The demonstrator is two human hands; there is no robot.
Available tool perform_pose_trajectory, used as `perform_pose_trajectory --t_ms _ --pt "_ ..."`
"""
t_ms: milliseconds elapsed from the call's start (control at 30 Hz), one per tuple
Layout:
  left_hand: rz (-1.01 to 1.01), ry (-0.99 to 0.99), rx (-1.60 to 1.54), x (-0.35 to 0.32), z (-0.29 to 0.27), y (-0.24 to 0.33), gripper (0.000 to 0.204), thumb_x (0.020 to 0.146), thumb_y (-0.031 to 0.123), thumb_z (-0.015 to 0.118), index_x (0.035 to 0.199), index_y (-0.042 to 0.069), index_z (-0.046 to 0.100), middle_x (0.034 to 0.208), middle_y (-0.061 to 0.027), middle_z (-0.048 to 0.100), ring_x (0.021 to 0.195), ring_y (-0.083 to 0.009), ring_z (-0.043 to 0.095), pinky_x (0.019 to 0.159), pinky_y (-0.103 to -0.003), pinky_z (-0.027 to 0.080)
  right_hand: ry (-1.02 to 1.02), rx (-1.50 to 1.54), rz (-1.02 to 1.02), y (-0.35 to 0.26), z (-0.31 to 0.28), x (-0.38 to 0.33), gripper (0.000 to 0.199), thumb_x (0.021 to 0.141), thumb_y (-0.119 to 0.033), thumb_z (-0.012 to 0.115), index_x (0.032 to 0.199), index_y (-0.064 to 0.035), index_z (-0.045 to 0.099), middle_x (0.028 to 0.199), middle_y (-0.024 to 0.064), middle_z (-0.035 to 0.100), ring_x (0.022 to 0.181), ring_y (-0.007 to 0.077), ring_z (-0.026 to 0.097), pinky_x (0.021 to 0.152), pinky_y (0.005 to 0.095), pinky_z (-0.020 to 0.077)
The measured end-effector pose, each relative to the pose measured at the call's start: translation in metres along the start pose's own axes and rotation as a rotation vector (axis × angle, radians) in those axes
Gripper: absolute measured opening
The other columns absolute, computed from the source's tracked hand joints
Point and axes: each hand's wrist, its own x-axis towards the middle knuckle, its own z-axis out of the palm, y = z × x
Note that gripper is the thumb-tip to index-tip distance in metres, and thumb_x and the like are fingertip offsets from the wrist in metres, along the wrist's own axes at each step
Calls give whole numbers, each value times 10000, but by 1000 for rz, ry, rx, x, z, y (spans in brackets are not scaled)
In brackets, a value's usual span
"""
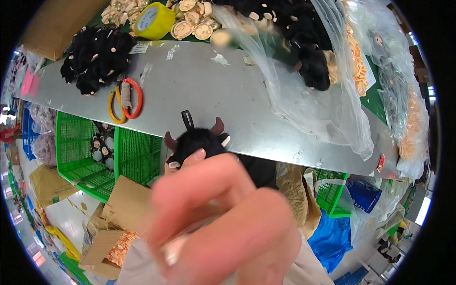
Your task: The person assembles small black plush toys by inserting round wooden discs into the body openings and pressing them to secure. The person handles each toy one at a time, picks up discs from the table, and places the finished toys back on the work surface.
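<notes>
A small black plush bull head (202, 140) with brown horns, pale ears and a black hanging loop sits at the table's near edge. My left hand (193, 157) is closed on it, one fingertip pressed on the fur; most of this hand is hidden. Large and blurred in front, close to the camera, my right hand (237, 218) is raised with its fingers curled into a pinch. Whatever lies between those fingertips, if anything, is too blurred to make out. The right hand covers the lower part of the plush.
Scissors (126, 100) with red and yellow handles lie beside a black plush pile (99, 57). Yellow tape (154, 21) rests among beige face pieces (192, 19). Clear plastic (304, 107) drapes over the metal table (190, 71) at right. Green crates (85, 156) stand below, left.
</notes>
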Motion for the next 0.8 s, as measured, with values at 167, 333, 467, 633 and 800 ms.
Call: perform_pose_trajectory --t_ms 167,333,467,633,800 --pt "323 56 162 -16 35 4 572 938 280 569 1333 -115 447 1192 -276 618 893 -385 714 622 -353 570 70 55 -53 -4 7 -4 247 991 -293 580 1027 -65 491 1104 170 451 647 241 645 481 277 529" --pt "285 -69 -42 -11 23 9 511 912 85 628 1320 -134 412 1389 -276 520 1048 -429 658 740 -492 625 112 54 -100 -1 12 -2 269 980 -314 583 1020 -62 498 1093 167 458 651 240 641 485 278 525" --pt "380 -53 -25 -13 29 4 510 916 103 625 1310 -149 421 1385 -286 517 1001 -428 676 757 -488 623 153 69 -126 -4 23 0 287 971 -331 586 1015 -59 504 1084 164 464 654 240 638 488 278 523" --pt "288 -33 237 -16 32 8 615 938 295 555 1380 -109 418 1208 -264 625 855 -393 722 541 -318 571 195 68 -155 -2 31 -2 310 960 -351 590 1008 -56 511 1073 161 471 659 239 634 492 278 519" --pt "352 15 191 -16 34 1 584 934 267 561 1373 -93 422 1281 -265 573 981 -390 688 741 -468 617 205 73 -177 -4 34 2 333 948 -372 594 1001 -52 518 1062 158 478 663 238 630 495 278 515"
